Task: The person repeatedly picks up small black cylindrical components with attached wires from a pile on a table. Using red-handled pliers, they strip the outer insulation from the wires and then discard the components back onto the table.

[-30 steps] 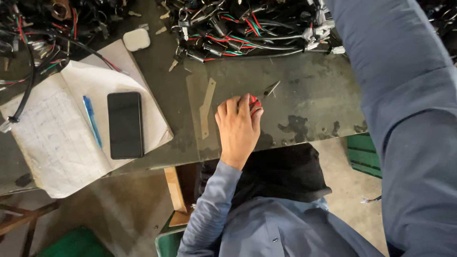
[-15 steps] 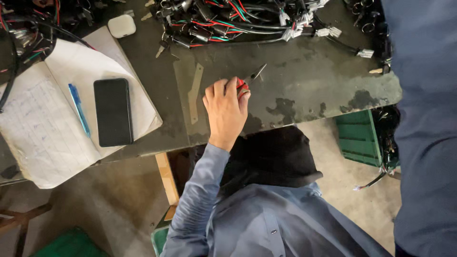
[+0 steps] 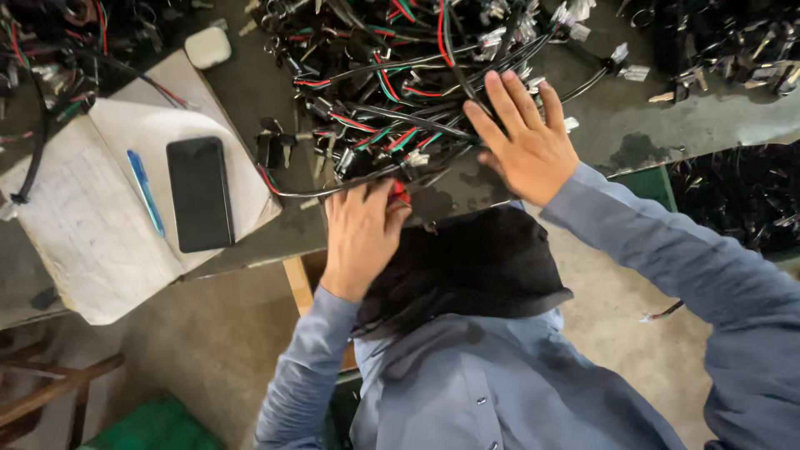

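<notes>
My left hand [image 3: 360,237] rests at the near edge of the dark workbench [image 3: 667,133], closed around a small red-handled tool [image 3: 400,193] of which only a bit of red shows. My right hand [image 3: 525,142] lies flat with its fingers spread on a big tangle of black, red and green wire harnesses [image 3: 392,92], pressing on its near right side. The tangle reaches down to my left hand's knuckles. Both sleeves are blue-grey, and a black cloth [image 3: 475,267] hangs below the bench edge between my arms.
An open notebook [image 3: 92,217] lies at the left with a black phone [image 3: 200,193] and a blue pen [image 3: 146,192] on it. A small white case [image 3: 207,47] sits beyond it. More harnesses are piled far right [image 3: 733,50]. A green crate [image 3: 154,425] stands on the floor.
My right hand has come into view and landed on the wire tangle, which now lies much nearer the bench edge. My left hand keeps the red-handled tool; its tip is now covered.
</notes>
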